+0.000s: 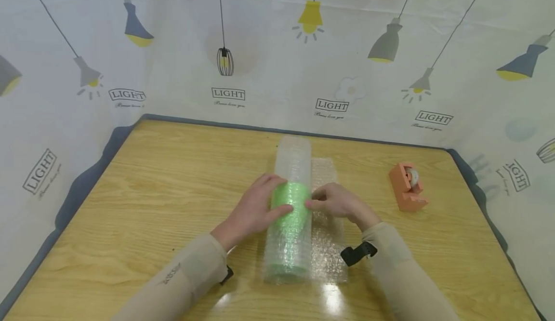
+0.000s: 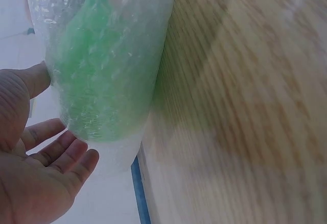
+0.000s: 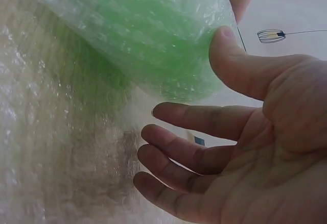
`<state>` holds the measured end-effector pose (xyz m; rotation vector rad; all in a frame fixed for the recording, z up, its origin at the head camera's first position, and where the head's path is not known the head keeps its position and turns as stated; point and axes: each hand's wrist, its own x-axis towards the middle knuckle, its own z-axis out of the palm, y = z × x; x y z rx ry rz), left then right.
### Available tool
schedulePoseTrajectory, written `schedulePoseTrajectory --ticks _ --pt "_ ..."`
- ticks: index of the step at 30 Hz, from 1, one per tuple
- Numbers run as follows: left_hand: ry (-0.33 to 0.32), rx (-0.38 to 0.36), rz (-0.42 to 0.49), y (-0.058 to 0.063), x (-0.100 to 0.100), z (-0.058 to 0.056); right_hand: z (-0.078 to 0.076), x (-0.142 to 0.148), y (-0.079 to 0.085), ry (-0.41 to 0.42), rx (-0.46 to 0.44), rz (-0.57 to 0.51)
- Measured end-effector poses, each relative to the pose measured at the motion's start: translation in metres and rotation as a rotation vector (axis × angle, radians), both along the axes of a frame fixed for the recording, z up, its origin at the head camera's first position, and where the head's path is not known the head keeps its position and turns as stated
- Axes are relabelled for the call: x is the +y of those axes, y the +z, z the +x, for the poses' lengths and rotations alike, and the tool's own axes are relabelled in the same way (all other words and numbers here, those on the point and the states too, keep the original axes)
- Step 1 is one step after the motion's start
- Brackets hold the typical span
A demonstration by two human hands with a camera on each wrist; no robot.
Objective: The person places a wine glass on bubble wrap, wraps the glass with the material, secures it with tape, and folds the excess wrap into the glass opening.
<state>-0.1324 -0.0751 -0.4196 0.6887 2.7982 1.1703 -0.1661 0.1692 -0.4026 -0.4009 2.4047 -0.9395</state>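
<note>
One green object (image 1: 291,196) inside rolled bubble wrap (image 1: 294,159), left hand (image 1: 257,206) and right hand (image 1: 341,202) touching the wrap, fingers relaxed.

A blocky coral-orange tape dispenser (image 1: 403,191) stands on the yellowish wood-grain table (image 1: 173,181), below a white lamp-printed backdrop (image 1: 269,36).

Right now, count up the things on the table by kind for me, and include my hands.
Green item inside the wrap: 1
Bubble wrap, counted as one piece: 1
Orange tape dispenser, counted with its roll: 1
Hands, the left hand and the right hand: 2
Total: 5
</note>
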Motion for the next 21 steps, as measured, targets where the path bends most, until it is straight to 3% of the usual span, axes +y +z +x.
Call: schedulePoseTrajectory --ticks 10,21 --pt "-0.019 -0.003 0.009 0.003 0.010 0.000 0.002 0.007 0.001 -0.020 0.030 0.029" --pt "-0.029 0.003 -0.046 0.003 0.019 -0.003 0.006 0.016 0.003 -0.005 0.069 0.003"
